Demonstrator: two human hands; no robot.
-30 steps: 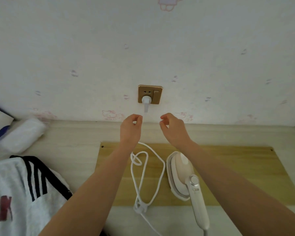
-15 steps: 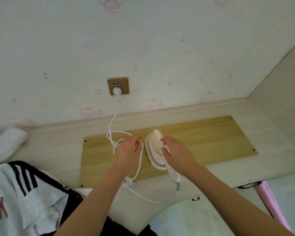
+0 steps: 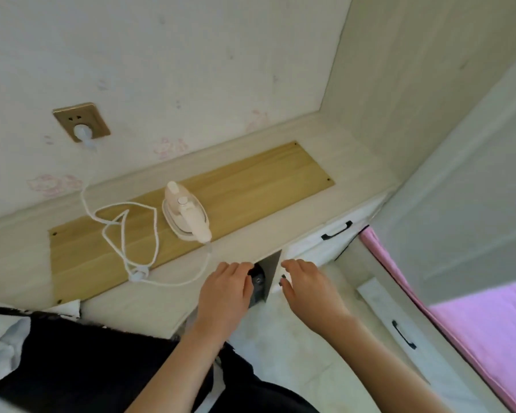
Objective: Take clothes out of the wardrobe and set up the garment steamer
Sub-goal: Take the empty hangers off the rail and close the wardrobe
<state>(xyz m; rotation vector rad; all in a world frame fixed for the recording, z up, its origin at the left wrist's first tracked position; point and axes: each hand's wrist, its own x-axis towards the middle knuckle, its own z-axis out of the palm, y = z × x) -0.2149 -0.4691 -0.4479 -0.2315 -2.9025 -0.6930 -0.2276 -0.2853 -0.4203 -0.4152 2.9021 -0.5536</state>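
The white handheld garment steamer [image 3: 186, 214] lies on a wooden board [image 3: 268, 180] set into the pale counter. Its white cord [image 3: 122, 234] loops over the board and runs up to a plug in the gold wall socket [image 3: 82, 122]. A black and white garment [image 3: 72, 359] lies at the lower left. Both hands are below the counter's front edge, apart from the steamer. My left hand [image 3: 224, 290] rests with relaxed fingers at a dark gap [image 3: 258, 283]. My right hand [image 3: 307, 286] curls round the small black handle on a white drawer front [image 3: 276, 283], which stands slightly ajar.
More white drawer fronts with black handles [image 3: 337, 231] [image 3: 402, 335] sit to the right. A pink cloth [image 3: 483, 329] hangs at the far right beside a pale cabinet wall [image 3: 399, 84]. The counter meets the wallpapered wall at the back.
Both hands left the cord and steamer and dropped to the drawer front below the counter edge. The steamer now lies alone on the board. The view swung right and down.
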